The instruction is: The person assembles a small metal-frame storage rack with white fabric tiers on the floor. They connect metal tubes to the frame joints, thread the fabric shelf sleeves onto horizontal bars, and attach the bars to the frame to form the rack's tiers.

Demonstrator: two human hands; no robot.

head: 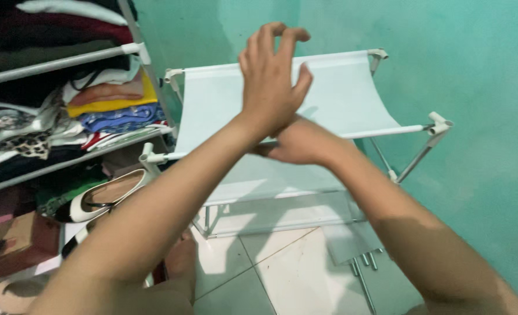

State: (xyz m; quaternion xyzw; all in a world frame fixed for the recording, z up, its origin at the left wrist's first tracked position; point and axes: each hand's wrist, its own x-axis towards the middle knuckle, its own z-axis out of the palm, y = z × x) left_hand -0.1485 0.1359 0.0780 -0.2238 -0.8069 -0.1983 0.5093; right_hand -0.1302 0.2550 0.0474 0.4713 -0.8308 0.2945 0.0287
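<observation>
My left hand point(270, 81) hovers, fingers loosely apart, over the sagging white fabric shelf point(340, 99) of the rack, while my right hand point(297, 143) grips its front rod, fingers hidden beneath my left wrist.

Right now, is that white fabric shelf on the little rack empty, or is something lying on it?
Empty. The white fabric shelf sags between its tubes with nothing on it; only the left hand hovers above it, and the right hand rests at its front tube.

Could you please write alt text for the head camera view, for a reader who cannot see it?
Two bare hands work at a small white fabric shelf rack by a green wall: the left hand is raised open above it, the right hand at its front bar. Folded clothes fill shelves on the left.
</observation>
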